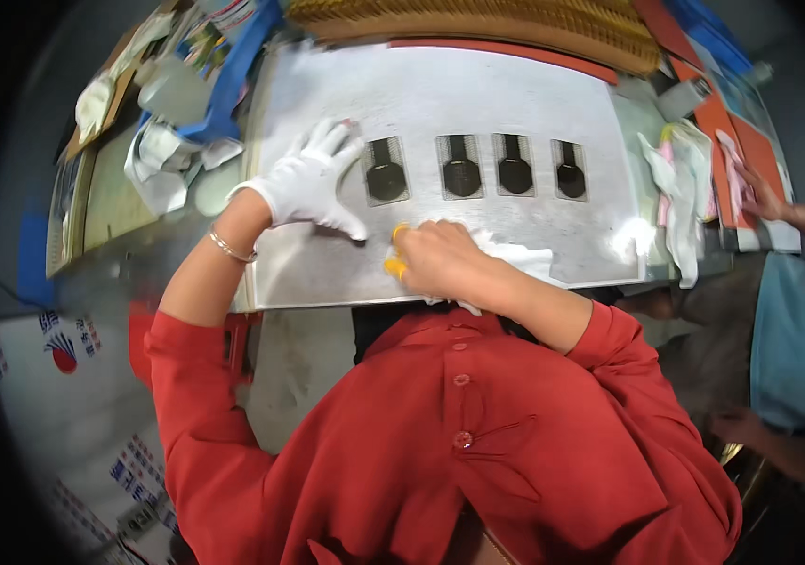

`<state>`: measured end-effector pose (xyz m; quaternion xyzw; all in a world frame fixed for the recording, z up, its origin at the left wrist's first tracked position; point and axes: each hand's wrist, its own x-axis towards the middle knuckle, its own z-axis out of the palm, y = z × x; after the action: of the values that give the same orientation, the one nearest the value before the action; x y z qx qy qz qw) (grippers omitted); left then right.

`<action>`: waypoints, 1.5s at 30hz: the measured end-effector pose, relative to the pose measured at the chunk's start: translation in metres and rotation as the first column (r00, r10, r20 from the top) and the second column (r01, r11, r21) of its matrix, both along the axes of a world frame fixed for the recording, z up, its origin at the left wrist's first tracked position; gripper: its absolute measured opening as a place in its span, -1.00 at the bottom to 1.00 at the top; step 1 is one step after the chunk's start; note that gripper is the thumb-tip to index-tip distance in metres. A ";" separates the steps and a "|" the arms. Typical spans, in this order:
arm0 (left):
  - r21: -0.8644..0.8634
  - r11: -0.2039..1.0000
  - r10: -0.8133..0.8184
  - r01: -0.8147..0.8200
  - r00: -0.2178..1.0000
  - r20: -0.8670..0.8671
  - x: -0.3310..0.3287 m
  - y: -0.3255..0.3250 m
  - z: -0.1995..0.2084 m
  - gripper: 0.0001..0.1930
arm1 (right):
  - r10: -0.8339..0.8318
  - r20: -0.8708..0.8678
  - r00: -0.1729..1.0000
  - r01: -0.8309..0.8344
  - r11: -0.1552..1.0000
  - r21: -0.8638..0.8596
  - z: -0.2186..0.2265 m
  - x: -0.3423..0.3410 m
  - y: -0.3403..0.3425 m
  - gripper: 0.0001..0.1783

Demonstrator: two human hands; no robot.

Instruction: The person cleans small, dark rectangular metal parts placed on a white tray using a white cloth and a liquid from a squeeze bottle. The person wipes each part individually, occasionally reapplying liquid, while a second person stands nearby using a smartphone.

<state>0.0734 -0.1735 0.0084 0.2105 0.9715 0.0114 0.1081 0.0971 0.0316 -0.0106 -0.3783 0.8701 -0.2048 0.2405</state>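
Observation:
My left hand [313, 179], in a white glove, lies with spread fingers on a pale, shiny panel [327, 273]. Its fingertips reach close to the leftmost of several dark, keyhole-shaped pieces [386, 171], each set on a small mesh-like rectangle, in a row across the panel. Lower down, near the front edge, my right hand [440, 256] is bare apart from yellow covers on some fingertips. Its fingers are curled around a white cloth [520, 259], pressed toward the panel; part of the cloth hangs past the edge.
Along the back runs a row of yellow-brown ribbed pieces [478, 33] beside a red strip. To the left are a blue tray [233, 85], a translucent container [175, 89] and crumpled white material. White and pink cloths [680, 188] lie at right, where another person's hand [760, 196] reaches in.

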 end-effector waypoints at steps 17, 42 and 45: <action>0.345 0.932 -0.068 0.110 0.989 -0.131 -0.079 0.247 0.001 -0.15 | -0.607 0.561 0.563 0.777 0.158 -0.609 -0.054 -0.027 0.286 -0.91; 0.580 0.801 -0.103 0.150 0.988 -0.114 -0.082 0.270 0.010 -0.26 | -0.377 0.727 0.575 0.818 0.243 -0.521 -0.032 -0.031 0.289 -0.86; 0.656 0.721 -0.072 0.221 0.967 -0.245 -0.079 0.264 -0.012 -0.28 | -0.458 0.667 0.587 0.807 0.265 -0.528 -0.038 -0.032 0.285 -0.88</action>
<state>-0.0055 0.0901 -0.0037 0.3119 0.8860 0.3348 -0.0749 0.0647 0.3165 -0.0490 -0.0021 0.6875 -0.7190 0.1023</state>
